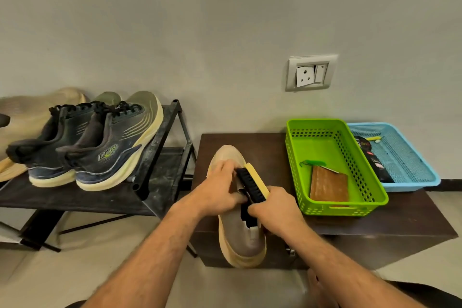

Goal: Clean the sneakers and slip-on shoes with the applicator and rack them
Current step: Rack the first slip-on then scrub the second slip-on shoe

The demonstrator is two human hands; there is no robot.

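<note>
Brushing is under way: slip-on shoe (pixel 240 237) is steadied by left hand (pixel 220 190), applicator (pixel 252 186) clasped in right hand (pixel 275 210); sneakers (pixel 82 142) are already racked.

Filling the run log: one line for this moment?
left hand holds slip-on shoe | right hand grips brush | sneakers racked

perforated glossy plastic basket (pixel 295 147), matt wooden table (pixel 400 222), black-bristled brush (pixel 251 186)

The logo on the dark sneaker (pixel 107 155) is too blurred to read.
</note>
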